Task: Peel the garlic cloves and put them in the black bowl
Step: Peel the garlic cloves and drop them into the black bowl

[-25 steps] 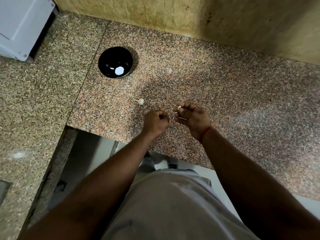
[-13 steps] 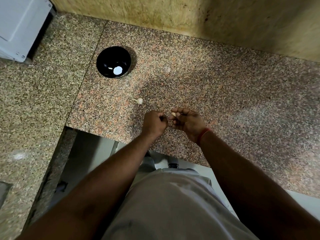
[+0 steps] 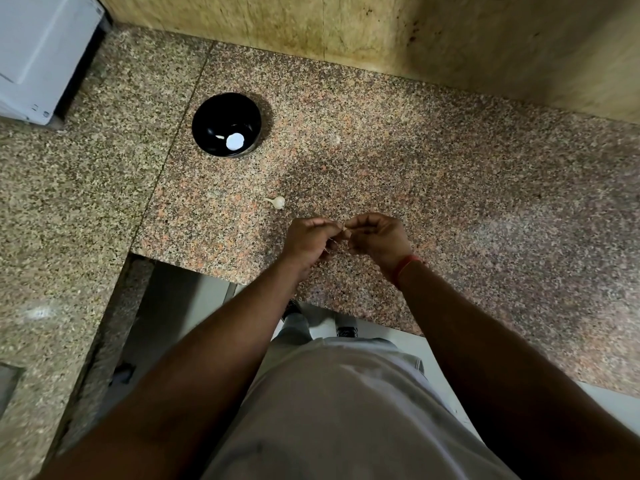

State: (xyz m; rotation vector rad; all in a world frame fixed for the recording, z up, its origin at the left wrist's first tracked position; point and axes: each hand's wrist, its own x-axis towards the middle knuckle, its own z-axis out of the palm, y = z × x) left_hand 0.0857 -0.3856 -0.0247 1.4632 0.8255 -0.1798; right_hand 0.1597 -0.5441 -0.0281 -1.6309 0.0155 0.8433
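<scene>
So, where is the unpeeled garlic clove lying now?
In the head view, the unpeeled garlic clove lies on the granite counter, between the black bowl and the hands, left of centre.

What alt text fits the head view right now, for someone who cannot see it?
Seen from above, the left hand and right hand meet over a speckled granite counter, pinching a small garlic clove between their fingertips. Another clove lies just beyond them, and a black bowl sits farther back.

bowl (image 3: 207, 133) black; counter (image 3: 415, 161) pink-brown speckled granite; wristband (image 3: 406, 263) red; shirt (image 3: 346, 410) grey
</scene>
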